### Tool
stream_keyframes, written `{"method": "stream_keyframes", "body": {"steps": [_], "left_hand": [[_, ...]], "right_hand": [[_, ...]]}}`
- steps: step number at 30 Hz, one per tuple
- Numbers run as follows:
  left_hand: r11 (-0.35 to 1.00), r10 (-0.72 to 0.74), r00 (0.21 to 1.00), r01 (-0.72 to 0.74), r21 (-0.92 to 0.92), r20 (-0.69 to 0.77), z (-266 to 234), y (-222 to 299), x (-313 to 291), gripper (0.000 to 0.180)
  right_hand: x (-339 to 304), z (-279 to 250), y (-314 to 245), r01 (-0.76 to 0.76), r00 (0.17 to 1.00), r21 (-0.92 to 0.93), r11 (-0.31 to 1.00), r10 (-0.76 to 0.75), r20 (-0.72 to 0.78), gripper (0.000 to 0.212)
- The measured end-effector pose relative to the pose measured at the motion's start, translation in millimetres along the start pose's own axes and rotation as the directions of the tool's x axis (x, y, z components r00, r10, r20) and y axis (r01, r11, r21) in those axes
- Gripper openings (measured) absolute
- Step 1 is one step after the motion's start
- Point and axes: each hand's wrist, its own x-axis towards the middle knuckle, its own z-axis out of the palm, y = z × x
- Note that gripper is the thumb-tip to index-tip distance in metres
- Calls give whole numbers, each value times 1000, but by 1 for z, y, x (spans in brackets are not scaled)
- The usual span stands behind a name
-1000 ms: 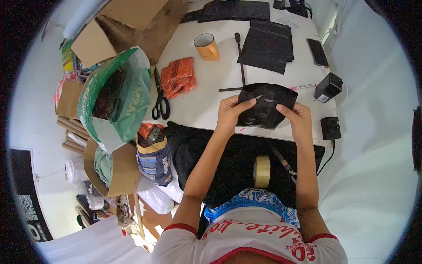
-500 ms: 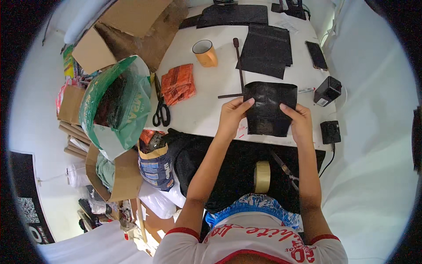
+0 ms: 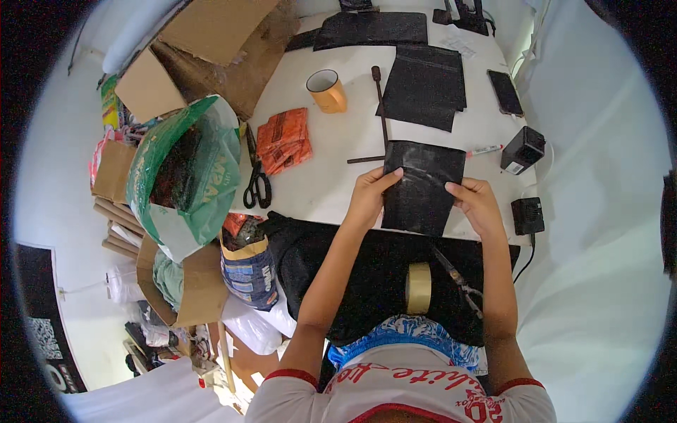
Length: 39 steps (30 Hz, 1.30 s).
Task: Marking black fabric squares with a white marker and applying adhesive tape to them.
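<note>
A flat, slightly shiny black rectangular piece (image 3: 421,197), like a plastic or fabric pouch, is stretched between my two hands above the table's front edge. My left hand (image 3: 371,192) pinches its left side, thumb on top and fingers behind. On its right side my right hand (image 3: 479,203) does the same. Beyond it lie several similar black pieces (image 3: 424,84) in an overlapping pile. A thin dark rod with a thick tip (image 3: 379,95) rests just left of that pile, its crossbar end near my left hand. Right of the held piece is a white and red marker (image 3: 484,150).
On the white table (image 3: 338,144) are an orange mug (image 3: 334,97), folded orange packets (image 3: 283,141), black scissors (image 3: 258,185), a phone (image 3: 505,92) and a black box (image 3: 523,150). Tape (image 3: 418,287) and more scissors (image 3: 458,278) lie on black cloth near me. Cardboard boxes and bags crowd the left.
Both hands have lowered the black piece slightly toward me and tilted it, so it lies flatter to view and its bottom edge slants. The grip stays on both sides.
</note>
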Motion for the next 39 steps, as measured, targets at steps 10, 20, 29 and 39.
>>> {"method": "stream_keyframes", "body": {"steps": [10,20,29,39], "left_hand": [[969,-38,997,21,247,63,-17,-11,7,23],[987,-2,1000,3,159,-6,-15,-19,7,20],[970,-35,999,30,240,15,-20,-4,14,15],[868,-76,940,-102,486,334,-36,17,29,26]], "right_hand": [[-2,11,-1,-19,997,126,992,27,-69,10],[13,-5,14,-21,998,-55,998,18,-56,8],[16,-20,4,14,999,-246,969,-4,43,6],[16,-29,-2,201,977,-419,885,-149,153,34]]}}
